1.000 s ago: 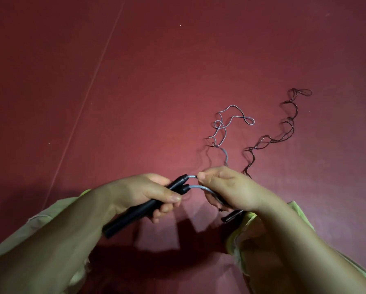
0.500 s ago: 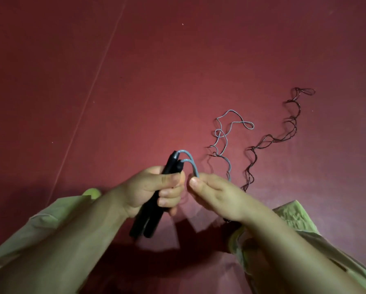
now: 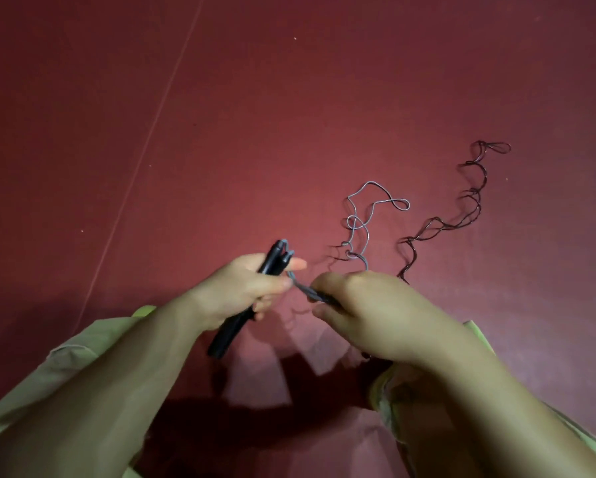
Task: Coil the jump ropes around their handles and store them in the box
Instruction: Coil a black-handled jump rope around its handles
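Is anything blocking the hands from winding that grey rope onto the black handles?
Nothing visible does. The left hand grips the black handles, and the right hand pinches the grey rope just beside them.

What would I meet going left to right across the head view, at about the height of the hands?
Left hand gripping the black handles → grey rope stretched between the hands → right hand pinching that rope → dark rope lying wavy on the red floor.
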`<act>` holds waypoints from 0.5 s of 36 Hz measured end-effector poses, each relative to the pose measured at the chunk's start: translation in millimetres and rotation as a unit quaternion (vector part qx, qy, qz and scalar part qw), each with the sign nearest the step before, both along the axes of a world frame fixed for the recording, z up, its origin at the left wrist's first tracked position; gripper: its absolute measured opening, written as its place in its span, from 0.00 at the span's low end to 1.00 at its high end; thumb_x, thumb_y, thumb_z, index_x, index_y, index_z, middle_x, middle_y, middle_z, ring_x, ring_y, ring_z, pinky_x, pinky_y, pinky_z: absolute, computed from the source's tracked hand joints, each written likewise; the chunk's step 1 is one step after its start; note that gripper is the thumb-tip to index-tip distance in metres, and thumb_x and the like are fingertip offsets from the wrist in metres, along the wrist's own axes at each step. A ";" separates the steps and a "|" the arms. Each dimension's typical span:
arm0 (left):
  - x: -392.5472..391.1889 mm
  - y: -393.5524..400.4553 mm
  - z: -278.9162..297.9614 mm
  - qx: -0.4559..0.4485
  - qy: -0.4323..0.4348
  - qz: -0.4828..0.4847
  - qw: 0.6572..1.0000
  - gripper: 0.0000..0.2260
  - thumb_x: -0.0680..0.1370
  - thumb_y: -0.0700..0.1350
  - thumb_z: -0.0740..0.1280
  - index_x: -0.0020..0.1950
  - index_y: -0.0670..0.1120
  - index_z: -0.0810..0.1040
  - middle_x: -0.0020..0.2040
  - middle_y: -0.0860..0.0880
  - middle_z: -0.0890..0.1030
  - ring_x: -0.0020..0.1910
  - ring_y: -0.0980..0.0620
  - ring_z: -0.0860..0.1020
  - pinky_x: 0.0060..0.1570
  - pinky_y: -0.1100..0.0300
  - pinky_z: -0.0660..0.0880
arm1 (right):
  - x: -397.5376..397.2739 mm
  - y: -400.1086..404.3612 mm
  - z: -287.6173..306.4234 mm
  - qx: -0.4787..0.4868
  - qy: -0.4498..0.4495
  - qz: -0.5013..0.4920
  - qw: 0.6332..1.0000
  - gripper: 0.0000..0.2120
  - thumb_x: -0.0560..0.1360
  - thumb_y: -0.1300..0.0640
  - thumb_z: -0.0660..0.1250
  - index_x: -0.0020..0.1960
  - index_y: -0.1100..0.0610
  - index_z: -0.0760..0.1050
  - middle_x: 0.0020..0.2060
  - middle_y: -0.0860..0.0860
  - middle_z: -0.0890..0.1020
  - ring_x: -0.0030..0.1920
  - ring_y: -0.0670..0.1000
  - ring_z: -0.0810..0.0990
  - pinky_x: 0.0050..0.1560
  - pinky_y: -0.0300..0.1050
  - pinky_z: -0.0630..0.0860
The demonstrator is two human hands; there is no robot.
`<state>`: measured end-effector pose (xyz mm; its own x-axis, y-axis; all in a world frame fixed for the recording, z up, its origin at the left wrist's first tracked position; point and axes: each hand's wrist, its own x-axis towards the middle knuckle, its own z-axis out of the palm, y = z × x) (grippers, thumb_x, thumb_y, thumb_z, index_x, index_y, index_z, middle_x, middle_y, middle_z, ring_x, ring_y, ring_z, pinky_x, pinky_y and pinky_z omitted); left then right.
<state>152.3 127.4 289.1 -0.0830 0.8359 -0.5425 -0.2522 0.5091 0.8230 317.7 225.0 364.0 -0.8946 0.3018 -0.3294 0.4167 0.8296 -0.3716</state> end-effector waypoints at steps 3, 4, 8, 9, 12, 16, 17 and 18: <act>11.9 -0.9 -5.9 -0.041 0.124 -0.120 0.984 0.08 0.75 0.35 0.68 0.44 0.48 0.75 0.21 0.54 0.69 0.21 0.57 0.65 0.26 0.60 0.66 | 3.5 6.3 12.9 0.011 0.019 0.022 1.000 0.09 0.79 0.48 0.60 0.56 0.49 0.75 0.47 0.48 0.82 0.49 0.53 0.78 0.42 0.47 0.67; 18.4 -0.2 -4.2 -0.050 0.135 -0.167 0.975 0.09 0.75 0.36 0.69 0.41 0.49 0.75 0.20 0.55 0.69 0.21 0.57 0.66 0.27 0.60 0.66 | 3.8 8.3 15.6 -0.025 0.026 0.016 0.999 0.08 0.79 0.49 0.62 0.54 0.49 0.77 0.42 0.44 0.83 0.44 0.48 0.79 0.41 0.44 0.69; 37.6 1.6 10.2 -0.033 0.116 -0.291 0.949 0.08 0.75 0.42 0.71 0.41 0.54 0.77 0.22 0.56 0.71 0.23 0.57 0.67 0.27 0.65 0.67 | 3.4 15.3 11.9 -0.160 0.062 -0.021 0.985 0.03 0.75 0.57 0.69 0.45 0.51 0.81 0.27 0.38 0.75 0.31 0.37 0.74 0.33 0.31 0.68; 38.9 2.1 13.6 -0.018 0.106 -0.313 0.944 0.06 0.75 0.44 0.71 0.43 0.55 0.78 0.27 0.55 0.73 0.26 0.56 0.68 0.28 0.64 0.69 | 2.7 17.0 9.5 -0.191 0.072 -0.037 0.978 0.04 0.75 0.58 0.70 0.43 0.51 0.80 0.28 0.41 0.77 0.30 0.39 0.75 0.33 0.33 0.69; 41.1 3.8 21.6 0.029 0.044 -0.350 0.935 0.09 0.75 0.43 0.70 0.45 0.59 0.81 0.38 0.45 0.74 0.31 0.52 0.69 0.31 0.64 0.71 | 2.1 24.2 -3.5 -0.299 0.099 -0.115 0.942 0.09 0.73 0.61 0.72 0.38 0.49 0.77 0.27 0.44 0.77 0.29 0.44 0.73 0.31 0.40 0.71; 32.8 3.4 28.1 0.103 -0.107 -0.306 0.940 0.08 0.72 0.42 0.72 0.41 0.57 0.83 0.24 0.54 0.69 0.23 0.58 0.65 0.27 0.64 0.66 | 3.7 28.0 -22.8 -0.469 0.127 -0.214 0.847 0.06 0.70 0.57 0.70 0.37 0.55 0.75 0.23 0.45 0.73 0.25 0.46 0.65 0.25 0.39 0.59; 28.6 3.0 27.4 0.114 -0.144 -0.283 0.941 0.06 0.71 0.44 0.73 0.41 0.55 0.83 0.23 0.56 0.69 0.22 0.59 0.65 0.27 0.64 0.65 | 3.9 27.7 -25.7 -0.498 0.135 -0.231 0.825 0.07 0.71 0.57 0.69 0.37 0.57 0.73 0.22 0.45 0.72 0.23 0.45 0.64 0.24 0.38 0.56; 24.8 2.8 26.2 0.122 -0.182 -0.261 0.940 0.03 0.71 0.47 0.73 0.43 0.54 0.83 0.24 0.57 0.69 0.22 0.60 0.65 0.27 0.64 0.65 | 3.8 26.5 -28.0 -0.516 0.145 -0.241 0.809 0.09 0.72 0.58 0.70 0.37 0.57 0.72 0.21 0.45 0.71 0.21 0.44 0.62 0.23 0.38 0.54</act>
<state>177.1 130.2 315.3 0.5266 0.8150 -0.2420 -0.3082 0.4483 0.8391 321.5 251.4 336.0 -0.8397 0.3372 -0.4256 0.3697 -0.2190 -0.9030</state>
